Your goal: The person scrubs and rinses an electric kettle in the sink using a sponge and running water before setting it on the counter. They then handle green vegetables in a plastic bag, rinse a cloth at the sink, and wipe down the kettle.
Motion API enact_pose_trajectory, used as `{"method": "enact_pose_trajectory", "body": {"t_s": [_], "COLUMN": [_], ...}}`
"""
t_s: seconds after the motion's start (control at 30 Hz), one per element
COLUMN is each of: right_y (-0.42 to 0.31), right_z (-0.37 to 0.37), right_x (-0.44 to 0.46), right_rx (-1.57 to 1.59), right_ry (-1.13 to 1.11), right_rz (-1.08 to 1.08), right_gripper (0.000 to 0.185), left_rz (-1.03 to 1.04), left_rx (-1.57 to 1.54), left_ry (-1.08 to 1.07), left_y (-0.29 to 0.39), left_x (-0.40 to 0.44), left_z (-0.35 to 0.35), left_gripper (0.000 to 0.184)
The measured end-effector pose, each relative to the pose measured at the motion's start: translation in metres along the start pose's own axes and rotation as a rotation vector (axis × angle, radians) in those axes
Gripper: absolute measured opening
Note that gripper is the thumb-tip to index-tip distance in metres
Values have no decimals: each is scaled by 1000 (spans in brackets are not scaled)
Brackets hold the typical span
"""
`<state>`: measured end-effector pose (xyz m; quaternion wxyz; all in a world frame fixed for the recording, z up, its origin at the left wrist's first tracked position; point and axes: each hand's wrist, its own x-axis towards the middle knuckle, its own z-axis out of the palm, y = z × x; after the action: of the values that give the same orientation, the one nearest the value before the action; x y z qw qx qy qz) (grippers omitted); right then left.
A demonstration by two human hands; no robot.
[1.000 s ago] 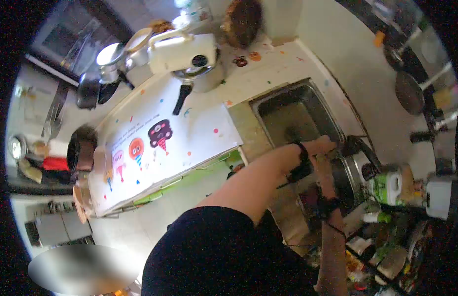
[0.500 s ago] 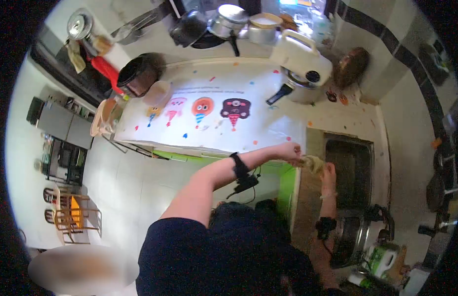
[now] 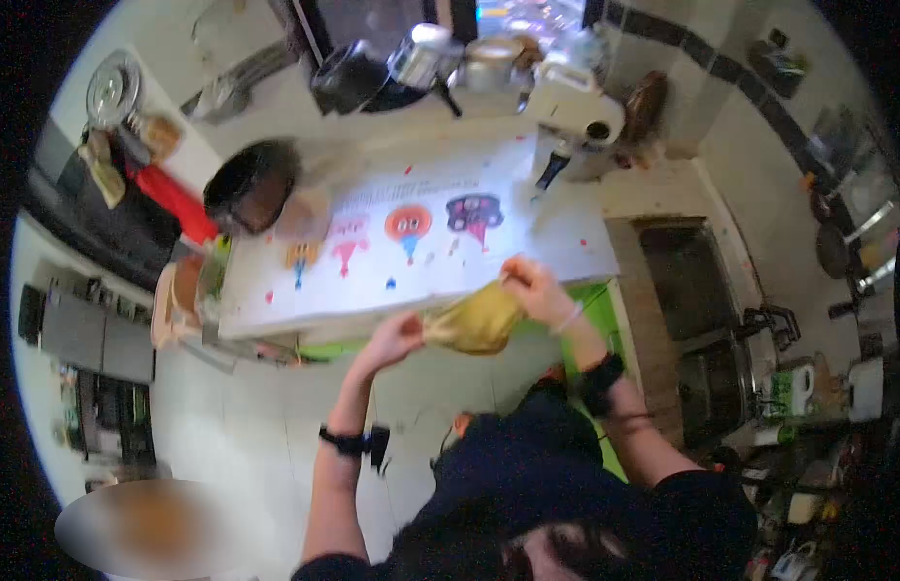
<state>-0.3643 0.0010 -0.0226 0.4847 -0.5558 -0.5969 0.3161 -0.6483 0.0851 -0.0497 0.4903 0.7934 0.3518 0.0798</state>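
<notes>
A yellowish-olive cloth (image 3: 477,321) is stretched between my two hands, in the air beside the counter's front edge. Its left end, bunched narrow, is pinched in my left hand (image 3: 396,339). My right hand (image 3: 540,293) grips the upper right corner, and the wider part of the cloth sags between them. Close beyond the cloth lies the white counter mat (image 3: 372,276), printed with colourful cartoon figures. Motion blurs the fingers a little.
A dark pot (image 3: 251,184) stands at the counter's left end. Along the back are several pans and pots (image 3: 416,60) and a cream appliance (image 3: 571,102). To the right is a double-basin sink (image 3: 684,281) with a dark faucet (image 3: 775,324).
Both hands have moved left, away from the sink side to in front of the counter. The cloth, crumpled before, is now spread out between them. My view has turned too.
</notes>
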Motion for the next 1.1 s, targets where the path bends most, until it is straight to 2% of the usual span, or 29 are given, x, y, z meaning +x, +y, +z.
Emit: {"method": "enact_pose_trajectory", "body": {"t_s": [0.03,0.07,0.1,0.13,0.2,0.23,0.3,0.33,0.37,0.43,0.5,0.53,0.57,0.63,0.7,0.8,0.83,0.9,0.97,1.0,1.03,1.1], "right_y": [-16,-33,-43,-40,-28,-34,-51,-53,-47,-9,54,83,99,127,152,180,175,131,205,195,168,131], "right_z": [4,9,13,12,1,0,-5,-1,5,19,45,46,41,13,-37,-131,-153,-210,-263,-285,-303,-317], "right_x": [9,13,11,15,33,36,46,50,54,62,44,35,32,34,50,81,82,88,168,217,273,366], "right_rx": [-27,165,366,363,-454,-464,191,433,431,1164,1183,1124,1072,957,809,521,526,-190,168,84,-131,-482], "right_ry": [41,73,96,123,32,53,344,585,588,896,546,460,436,418,465,586,588,716,678,688,690,643], "right_rz": [-28,-35,-32,-20,-185,-187,119,-84,-92,59,151,174,178,154,75,-181,-178,-31,17,-31,-82,-121], "right_gripper": [13,12,11,11,11,11,11,16,16,28,38,38,38,38,38,39,39,40,43,45,48,55], "left_rz": [61,105,79,23,191,279,368,432,493,564,502,561,368,663,477,369,288,222,162,105,44,94], "left_rx": [-91,-71,-346,-629,-858,-937,-961,-988,-913,-723,-483,-346,-182,-10,-405,-397,-385,-280,-245,-324,-409,-447], "left_ry": [4,-6,90,175,193,216,240,276,259,138,-102,-208,-338,-330,-416,-243,-200,-59,-23,-51,-76,-122], "left_y": [0,0,-2,-5,18,23,57,81,109,145,153,157,169,176,179,178,180,172,187,191,193,188], "left_x": [-10,-11,-16,-26,-25,-16,-3,0,6,28,62,78,89,123,167,263,294,363,399,411,420,425], "left_z": [-9,-19,-23,-22,-30,-35,-38,-37,-35,-27,-9,2,11,25,29,11,3,-2,-9,-7,-3,7], "left_gripper": [15,15,16,18,16,16,15,15,14,9,10,19,27,30,31,30,31,30,28,28,27,27]}}
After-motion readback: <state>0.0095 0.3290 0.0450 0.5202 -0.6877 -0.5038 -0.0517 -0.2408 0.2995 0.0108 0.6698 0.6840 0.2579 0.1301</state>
